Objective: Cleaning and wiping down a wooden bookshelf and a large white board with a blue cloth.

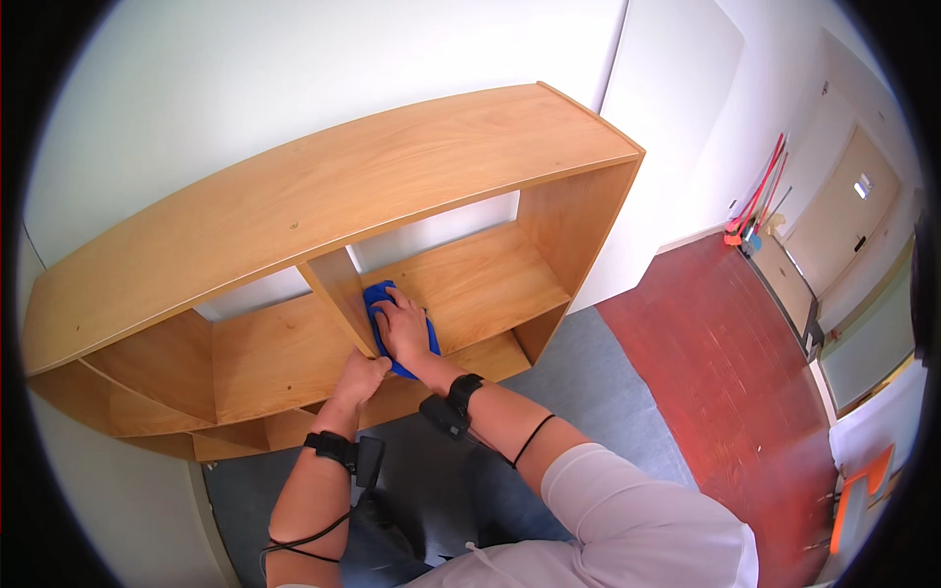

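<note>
A wooden shelf unit point(412, 154) with several compartments stands before me against a white wall. My right hand point(404, 323) presses a blue cloth point(378, 298) onto the shelf board point(485, 279) of the right compartment, beside the upright divider point(334, 294). The cloth drapes over the board's front edge. At the lower front edge of that divider, my left hand point(363, 376) is closed with its fingers curled around the wood. Part of the cloth lies hidden under my right hand.
Dark devices with straps and cables point(445, 415) sit on both my forearms. Red flooring point(706, 353) meets grey flooring point(603, 375) on the right. Brooms and a dustpan point(753, 206) lean near a door point(845, 198). An orange object point(856, 500) stands at the lower right.
</note>
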A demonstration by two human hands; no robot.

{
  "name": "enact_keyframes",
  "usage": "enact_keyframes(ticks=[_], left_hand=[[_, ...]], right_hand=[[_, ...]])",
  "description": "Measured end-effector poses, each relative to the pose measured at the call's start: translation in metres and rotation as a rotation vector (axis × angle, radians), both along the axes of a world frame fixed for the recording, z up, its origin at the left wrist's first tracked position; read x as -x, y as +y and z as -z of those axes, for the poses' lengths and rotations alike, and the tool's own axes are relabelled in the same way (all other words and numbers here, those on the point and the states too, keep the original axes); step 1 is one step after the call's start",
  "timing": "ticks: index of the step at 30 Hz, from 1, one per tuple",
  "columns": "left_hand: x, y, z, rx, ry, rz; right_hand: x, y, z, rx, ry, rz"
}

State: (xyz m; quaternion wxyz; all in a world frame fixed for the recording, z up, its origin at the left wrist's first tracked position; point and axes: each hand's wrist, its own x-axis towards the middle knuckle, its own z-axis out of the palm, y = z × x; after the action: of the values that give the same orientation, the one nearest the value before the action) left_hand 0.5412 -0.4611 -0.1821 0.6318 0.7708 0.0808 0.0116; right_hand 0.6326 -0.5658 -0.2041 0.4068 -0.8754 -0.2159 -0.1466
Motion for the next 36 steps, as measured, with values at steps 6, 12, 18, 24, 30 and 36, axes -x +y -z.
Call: enact_keyframes(ticks=[6,12,18,24,30,36], left_hand=[[-0.013,-0.018,-0.016,0.190,-0.020,0.183],[0.003,0.000,-0.013,0.037,0.000,0.108],[-0.009,-0.007,-0.004,0.029,0.031,0.153],[-0.016,-0.009,0.012,0.061,-0.041,0.123],[-0.017,0.000,0.031,-0.143,-0.173,0.045],[-0.021,0.004,0.037,0.127,0.003,0.105]], right_hand=[[-0.029,0.002,0.002,-0.508,0.156,0.006],[0.012,0.043,-0.131,-1.256,0.607,-0.415],[0.009,0.035,-0.152,-0.863,0.089,-0.475],[0.008,0.016,-0.038,-0.810,0.435,-0.363],[0.015,0.028,-0.059,-0.703,0.503,-0.280],[0.033,0.028,-0.171,-0.786,0.224,-0.533]])
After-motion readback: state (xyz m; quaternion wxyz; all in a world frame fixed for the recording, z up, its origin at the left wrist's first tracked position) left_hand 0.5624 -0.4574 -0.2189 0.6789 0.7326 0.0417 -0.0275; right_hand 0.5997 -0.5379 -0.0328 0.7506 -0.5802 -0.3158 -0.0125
